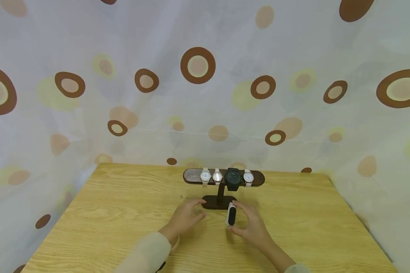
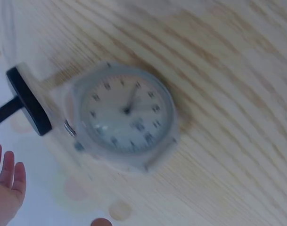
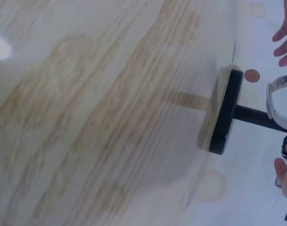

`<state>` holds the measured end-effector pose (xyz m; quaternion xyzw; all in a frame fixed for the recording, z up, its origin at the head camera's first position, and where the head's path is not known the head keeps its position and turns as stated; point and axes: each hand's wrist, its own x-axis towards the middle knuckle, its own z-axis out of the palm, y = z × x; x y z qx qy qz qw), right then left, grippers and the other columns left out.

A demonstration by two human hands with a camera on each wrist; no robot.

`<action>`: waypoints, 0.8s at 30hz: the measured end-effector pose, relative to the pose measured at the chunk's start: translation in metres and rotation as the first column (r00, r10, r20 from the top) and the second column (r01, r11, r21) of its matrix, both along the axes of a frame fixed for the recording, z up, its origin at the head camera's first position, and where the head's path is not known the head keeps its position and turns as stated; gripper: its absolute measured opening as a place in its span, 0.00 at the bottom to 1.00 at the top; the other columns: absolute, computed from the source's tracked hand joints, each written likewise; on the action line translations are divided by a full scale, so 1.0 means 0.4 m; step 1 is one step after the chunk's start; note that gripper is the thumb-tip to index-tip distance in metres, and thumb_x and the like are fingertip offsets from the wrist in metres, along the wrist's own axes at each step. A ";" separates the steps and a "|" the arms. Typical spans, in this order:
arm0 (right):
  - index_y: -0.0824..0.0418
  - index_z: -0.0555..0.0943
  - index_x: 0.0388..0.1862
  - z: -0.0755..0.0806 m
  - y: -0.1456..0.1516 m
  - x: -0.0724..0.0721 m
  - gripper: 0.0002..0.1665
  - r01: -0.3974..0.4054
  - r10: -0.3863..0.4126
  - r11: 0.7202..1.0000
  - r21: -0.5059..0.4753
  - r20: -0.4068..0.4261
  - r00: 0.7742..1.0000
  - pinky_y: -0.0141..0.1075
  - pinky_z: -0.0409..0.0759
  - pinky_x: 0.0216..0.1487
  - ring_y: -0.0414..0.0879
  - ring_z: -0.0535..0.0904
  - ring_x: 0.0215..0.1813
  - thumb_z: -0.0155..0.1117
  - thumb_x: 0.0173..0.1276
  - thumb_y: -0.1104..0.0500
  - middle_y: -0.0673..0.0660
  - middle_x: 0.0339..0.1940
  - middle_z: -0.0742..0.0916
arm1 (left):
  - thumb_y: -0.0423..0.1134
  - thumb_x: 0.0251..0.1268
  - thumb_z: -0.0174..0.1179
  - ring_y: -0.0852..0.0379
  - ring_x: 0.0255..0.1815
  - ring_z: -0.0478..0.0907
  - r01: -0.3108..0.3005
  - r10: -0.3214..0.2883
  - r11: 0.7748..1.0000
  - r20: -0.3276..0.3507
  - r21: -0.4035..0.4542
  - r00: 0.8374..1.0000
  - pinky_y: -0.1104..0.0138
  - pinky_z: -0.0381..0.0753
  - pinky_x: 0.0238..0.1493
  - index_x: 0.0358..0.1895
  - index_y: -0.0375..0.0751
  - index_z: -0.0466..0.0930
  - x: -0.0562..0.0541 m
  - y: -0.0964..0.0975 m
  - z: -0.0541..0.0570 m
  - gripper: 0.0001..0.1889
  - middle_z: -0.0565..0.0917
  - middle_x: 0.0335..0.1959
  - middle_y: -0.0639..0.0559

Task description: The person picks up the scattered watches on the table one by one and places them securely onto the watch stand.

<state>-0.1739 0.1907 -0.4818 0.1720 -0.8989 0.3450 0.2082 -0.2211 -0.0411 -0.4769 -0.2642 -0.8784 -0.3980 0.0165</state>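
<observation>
My right hand (image 1: 254, 227) pinches a smart band (image 1: 231, 215) with a white strap and a dark oblong screen between thumb and fingers. Its looped strap (image 3: 274, 113) shows at the edge of the right wrist view. Across from it, my left hand (image 1: 184, 220) has its thumb and fingers apart with nothing between them, fingertips at the left end of the stand's base (image 1: 210, 203); contact cannot be told. Several watches sit on the stand's padded bar (image 1: 192, 175): pale-strapped ones and a big black watch (image 1: 233, 177).
A pale round-faced watch (image 2: 127, 113), blurred, fills the middle of the left wrist view over the wooden table (image 1: 123, 197). By my left sleeve (image 1: 148, 254), a pale strap (image 1: 175, 244) and something black (image 1: 161, 266) peek out. A spotted curtain (image 1: 198, 113) hangs behind the table.
</observation>
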 end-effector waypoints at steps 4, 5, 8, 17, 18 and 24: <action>0.65 0.76 0.54 -0.003 0.011 0.001 0.41 0.019 -0.019 1.000 -0.005 0.004 1.000 0.52 0.77 0.54 0.56 0.76 0.55 0.81 0.36 0.62 0.60 0.52 0.82 | 0.36 0.59 0.61 0.44 0.53 0.76 -0.081 0.079 0.996 -0.079 -0.026 0.994 0.53 0.77 0.55 0.50 0.33 0.77 -0.019 -0.024 0.001 0.17 0.79 0.50 0.42; 0.65 0.77 0.54 -0.005 0.013 0.002 0.41 0.024 -0.024 1.000 0.002 -0.004 1.000 0.52 0.77 0.53 0.55 0.76 0.55 0.81 0.36 0.62 0.60 0.52 0.82 | 0.36 0.58 0.62 0.44 0.52 0.76 -0.103 0.101 0.995 -0.091 -0.017 0.991 0.52 0.77 0.54 0.50 0.33 0.77 -0.023 -0.028 0.003 0.17 0.79 0.50 0.41; 0.66 0.77 0.53 -0.011 0.019 0.003 0.41 0.040 -0.039 0.999 0.015 -0.023 0.999 0.51 0.78 0.52 0.55 0.76 0.54 0.82 0.35 0.61 0.60 0.52 0.82 | 0.36 0.57 0.63 0.42 0.52 0.75 -0.183 0.183 0.983 -0.112 0.007 0.977 0.50 0.76 0.53 0.49 0.32 0.78 -0.035 -0.037 0.010 0.17 0.79 0.49 0.39; 0.66 0.76 0.53 -0.021 0.047 0.000 0.41 0.067 -0.065 0.997 0.046 -0.027 0.997 0.51 0.78 0.52 0.56 0.77 0.53 0.81 0.36 0.60 0.61 0.51 0.82 | 0.44 0.52 0.68 0.38 0.51 0.74 -0.378 0.359 0.924 -0.197 -0.065 0.912 0.46 0.75 0.51 0.50 0.29 0.77 -0.061 -0.046 0.075 0.25 0.78 0.49 0.37; 0.66 0.77 0.53 -0.020 0.051 -0.001 0.41 0.069 -0.067 0.996 0.051 -0.033 0.997 0.51 0.78 0.52 0.56 0.77 0.53 0.82 0.35 0.60 0.60 0.50 0.83 | 0.44 0.53 0.68 0.38 0.52 0.74 -0.389 0.371 0.918 -0.191 -0.070 0.909 0.45 0.74 0.52 0.52 0.29 0.76 -0.064 -0.048 0.081 0.27 0.78 0.50 0.37; 0.68 0.76 0.51 -0.015 0.084 -0.004 0.40 0.087 -0.084 0.995 0.046 -0.054 0.995 0.52 0.77 0.52 0.57 0.77 0.52 0.81 0.35 0.62 0.61 0.49 0.83 | 0.45 0.52 0.69 0.40 0.54 0.73 -0.382 0.359 0.922 -0.225 -0.068 0.906 0.47 0.73 0.56 0.58 0.32 0.71 -0.081 -0.051 0.104 0.32 0.76 0.52 0.37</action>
